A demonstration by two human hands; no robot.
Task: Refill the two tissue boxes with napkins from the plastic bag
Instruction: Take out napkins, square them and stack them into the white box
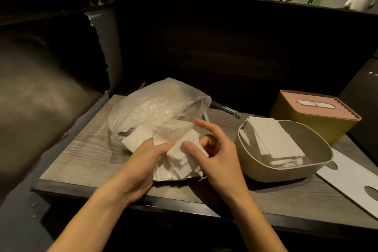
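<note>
hands point(180, 161) gripping flat napkins point(180, 157), crinkled bag point(155, 108)

The lower part of the fanned stack of white paper napkins point(180, 161) is being covered by the left hand point(141, 166), whose fingertips are being hidden behind the paper. The napkins deeper inside the crinkled clear plastic bag point(155, 106) are being veiled by its film, so their number cannot be told. The flat white lid with oval cut-outs point(351, 178) is being cut off by the right edge. The thin blue rods point(225, 109) are being partly hidden behind the bag and cannot be identified.
</note>
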